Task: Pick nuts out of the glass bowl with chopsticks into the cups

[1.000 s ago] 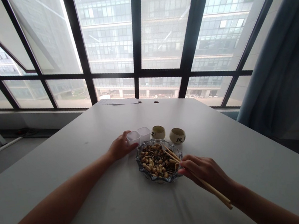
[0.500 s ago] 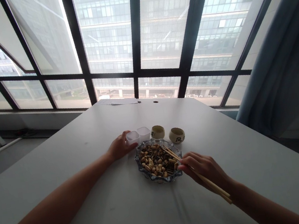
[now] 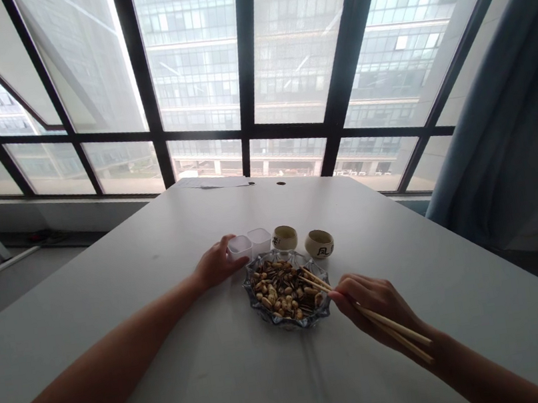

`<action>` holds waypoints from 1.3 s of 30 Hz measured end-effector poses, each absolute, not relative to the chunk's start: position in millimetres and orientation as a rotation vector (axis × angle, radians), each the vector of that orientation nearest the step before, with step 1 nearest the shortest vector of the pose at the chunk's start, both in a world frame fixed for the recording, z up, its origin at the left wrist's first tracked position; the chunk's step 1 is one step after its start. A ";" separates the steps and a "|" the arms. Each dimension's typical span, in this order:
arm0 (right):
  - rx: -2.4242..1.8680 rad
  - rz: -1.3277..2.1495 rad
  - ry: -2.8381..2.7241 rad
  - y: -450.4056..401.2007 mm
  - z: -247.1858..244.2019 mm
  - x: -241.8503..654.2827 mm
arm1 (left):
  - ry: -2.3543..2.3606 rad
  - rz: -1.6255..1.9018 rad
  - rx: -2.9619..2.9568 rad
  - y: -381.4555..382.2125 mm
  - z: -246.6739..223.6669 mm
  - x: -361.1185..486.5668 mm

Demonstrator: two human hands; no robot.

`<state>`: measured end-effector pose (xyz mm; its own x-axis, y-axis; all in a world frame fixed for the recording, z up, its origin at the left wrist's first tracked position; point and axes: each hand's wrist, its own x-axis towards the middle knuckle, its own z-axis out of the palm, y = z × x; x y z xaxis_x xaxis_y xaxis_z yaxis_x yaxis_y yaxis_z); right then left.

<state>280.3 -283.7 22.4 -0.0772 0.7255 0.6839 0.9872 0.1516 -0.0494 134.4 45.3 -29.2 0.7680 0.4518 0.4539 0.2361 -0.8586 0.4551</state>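
Note:
A scalloped glass bowl [image 3: 294, 322] holds a mix of peanuts [image 3: 271, 292], striped sunflower seeds and other nuts. My right hand [image 3: 372, 300] is closed around a pair of wooden chopsticks [image 3: 393, 324]. Their tips reach over the right part of the bowl, close to the seeds; whether they pinch anything is too small to tell. Behind the bowl on the left, my left hand [image 3: 217, 263] grips a small translucent plastic cup [image 3: 239, 248], fingers behind and thumb in front. A second translucent cup [image 3: 259, 239] stands right beside it.
Two cream ceramic cups with dark characters, one nearer the middle [image 3: 284, 237] and one to the right [image 3: 319, 244], stand just behind the bowl. White paper [image 3: 213, 182] lies at the table's [image 3: 199, 380] far end. A blue curtain [image 3: 491, 101] hangs right.
My right hand has shifted slightly right, drawing the chopstick tips a little toward the bowl's right side. The chopsticks' back ends have spread apart. My left hand stays on the cup.

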 end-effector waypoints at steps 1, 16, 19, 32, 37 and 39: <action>-1.639 -0.602 -1.870 -283.3 23.0 279.5 | 0.525 0.801 2.590 44.9 -28.6 134.3; -1.534 -0.616 -1.884 -285.0 24.5 280.0 | 0.541 0.832 2.590 43.4 -28.8 135.2; -1.516 -0.500 -1.693 -286.2 24.5 278.0 | 0.545 0.837 2.596 43.9 -29.0 134.9; -1.196 0.324 -0.479 -269.5 14.9 285.2 | 0.546 0.804 2.611 40.1 -23.8 134.3; -1.170 0.368 -0.439 -269.0 10.9 284.5 | 0.532 0.817 2.607 40.0 -23.9 134.3; -1.161 0.373 -0.439 -269.3 10.8 284.9 | 0.539 0.814 2.601 39.7 -23.7 134.1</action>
